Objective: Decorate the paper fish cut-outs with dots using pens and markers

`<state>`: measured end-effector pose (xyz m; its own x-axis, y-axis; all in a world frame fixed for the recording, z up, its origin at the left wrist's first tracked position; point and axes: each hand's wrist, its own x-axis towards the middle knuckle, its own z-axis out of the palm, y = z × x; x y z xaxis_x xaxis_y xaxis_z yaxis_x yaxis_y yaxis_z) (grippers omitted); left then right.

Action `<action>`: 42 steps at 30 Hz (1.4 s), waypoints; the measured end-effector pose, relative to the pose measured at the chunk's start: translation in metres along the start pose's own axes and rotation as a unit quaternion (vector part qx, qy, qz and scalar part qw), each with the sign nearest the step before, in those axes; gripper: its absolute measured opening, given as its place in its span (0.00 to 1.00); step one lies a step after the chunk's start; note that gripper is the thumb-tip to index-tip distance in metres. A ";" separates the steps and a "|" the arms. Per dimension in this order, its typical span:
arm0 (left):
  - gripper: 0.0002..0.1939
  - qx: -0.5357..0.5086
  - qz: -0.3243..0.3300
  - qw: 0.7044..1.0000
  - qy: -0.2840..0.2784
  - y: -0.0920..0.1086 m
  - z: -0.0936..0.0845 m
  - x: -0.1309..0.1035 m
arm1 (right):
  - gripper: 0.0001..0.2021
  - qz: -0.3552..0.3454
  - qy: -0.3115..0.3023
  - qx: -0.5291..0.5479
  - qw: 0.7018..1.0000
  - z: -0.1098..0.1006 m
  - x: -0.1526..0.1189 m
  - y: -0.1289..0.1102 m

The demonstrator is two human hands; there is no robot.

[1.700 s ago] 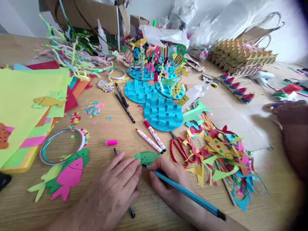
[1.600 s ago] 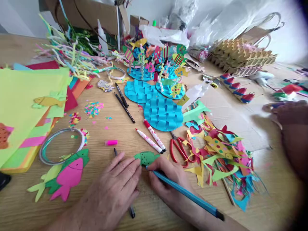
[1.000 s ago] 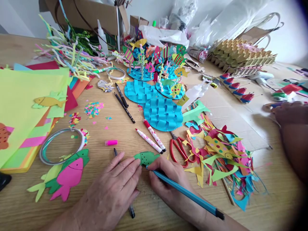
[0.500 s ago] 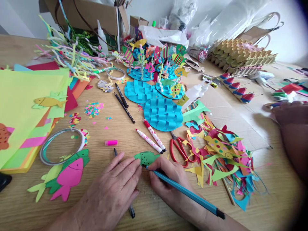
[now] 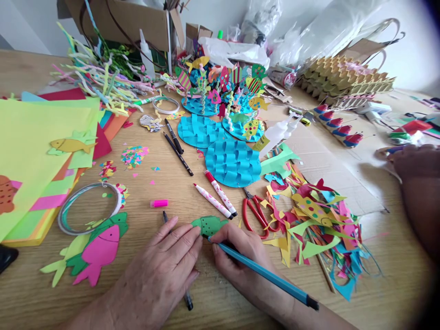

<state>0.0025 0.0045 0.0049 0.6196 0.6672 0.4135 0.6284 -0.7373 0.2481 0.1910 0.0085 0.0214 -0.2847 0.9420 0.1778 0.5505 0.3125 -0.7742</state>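
Observation:
My right hand grips a blue felt-tip pen in a writing hold, its dark tip on a green paper fish. Black dots and a curved line mark the fish, which is partly covered by my hands. My left hand lies flat with its fingers stretched out, the fingertips at the fish's left edge. Beneath that hand runs a dark pen, only its ends showing. To the left, a pink paper fish overlaps a dark green fish and a yellow-green one.
Red-handled scissors, two white-barrelled markers and a pink cap lie close by. Paper scraps pile up at the right, beside another person's hand. Beyond are blue paper discs and glue bottles.
The rear end of the blue pen has tipped slightly up and left. My left hand stays in place on the fish.

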 end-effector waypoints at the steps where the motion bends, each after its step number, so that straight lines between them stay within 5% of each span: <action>1: 0.17 0.000 -0.001 1.000 0.002 0.000 0.000 0.000 | 0.05 0.005 0.001 0.003 1.000 -0.001 0.000 0.000; 13: 0.19 0.031 0.039 0.999 -0.008 -0.002 -0.007 0.004 | 0.05 0.047 0.002 0.013 0.999 -0.010 0.002 -0.002; 27: 0.14 0.011 0.004 1.000 -0.012 0.000 -0.002 -0.002 | 0.06 0.057 -0.013 0.008 0.998 -0.009 0.002 -0.002; 42: 0.16 0.017 0.008 1.000 -0.021 -0.001 -0.002 -0.002 | 0.05 0.011 0.013 0.003 1.000 -0.004 -0.001 0.001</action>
<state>0.0004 0.0038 0.0055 0.6479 0.6597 0.3807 0.6333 -0.7443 0.2119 0.1951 0.0088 0.0233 -0.2522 0.9514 0.1765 0.5520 0.2912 -0.7813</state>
